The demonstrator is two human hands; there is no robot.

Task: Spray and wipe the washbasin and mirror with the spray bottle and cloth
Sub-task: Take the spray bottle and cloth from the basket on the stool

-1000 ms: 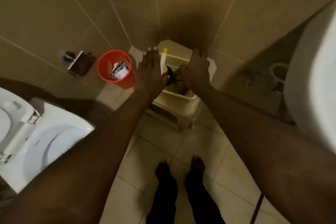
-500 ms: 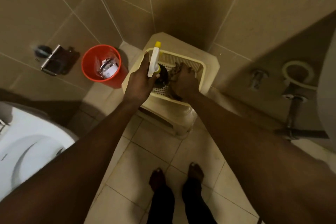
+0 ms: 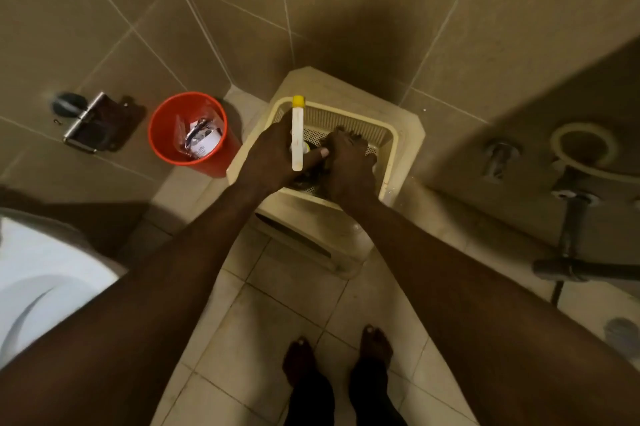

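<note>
- Centrally, the left hand (image 3: 273,157) is closed around the neck of the spray bottle (image 3: 297,135); its thumb reaches across below the white sprayer head, whose yellow nozzle tip points away from the person.
- Right hand (image 3: 349,162): lowered into the basket (image 3: 386,148) just beside the left hand, fingers curled over a dark mass. Whether this mass is the cloth, and whether the fingers have closed on it, cannot be told in the dim light.
- Spray bottle: upright in the basket at its left side; the body is hidden beneath the left hand.
- Basket: cream, with perforated walls, resting on top of a cream plastic stool (image 3: 346,90) that stands in the corner of the tiled walls.
- Red bin (image 3: 173,135): on the floor just left of the stool, holding crumpled wrappers and a white container.
- Toilet-paper holder (image 3: 88,124): fixed to the wall left of the bin.
- Toilet (image 3: 41,273): white, at the lower left edge of the view.
- Drain pipe (image 3: 571,228): dark, at the right, descending from a pale ring-shaped fitting.
- Bare feet (image 3: 374,349): on the beige floor tiles at the bottom, toes towards the stool.
</note>
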